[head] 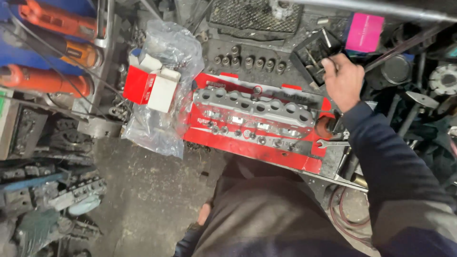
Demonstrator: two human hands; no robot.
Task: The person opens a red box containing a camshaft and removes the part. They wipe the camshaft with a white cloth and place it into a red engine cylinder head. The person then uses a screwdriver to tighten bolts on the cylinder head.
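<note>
- Cluttered workshop floor fills the view from above, with a patch of bare grey concrete (143, 190) at lower left as the only open ground.
- A red cardboard sheet (209, 135) lies at the centre, and on it rests a grey metal cylinder head (254, 112) with a row of oval ports along its top edge.
- The right hand (342, 78) reaches past the far right end of the cylinder head, fingers curled around the edge of a small black open-topped box (312, 52).
- A bright pink box (364, 32) sits just beyond that hand, and a long metal bar (404, 45) runs slanting behind it.
- A row of dark sockets (247, 62) stands just above the red sheet, close to the black box.
- A wrench (333, 143) lies at the right edge of the red sheet, under the dark blue sleeve (395, 171).
- A clear plastic bag (166, 90) with a red and white carton (152, 85) on it crowds the sheet's left edge.
- Orange power tools (52, 52) line the upper left; dark metal parts (52, 185) pile along the left side.
- The left hand (204, 214) shows only a sliver beside the dark jacket low down; whether its fingers are open or closed cannot be told.
- Red cables (345, 209) loop on the floor at lower right.
</note>
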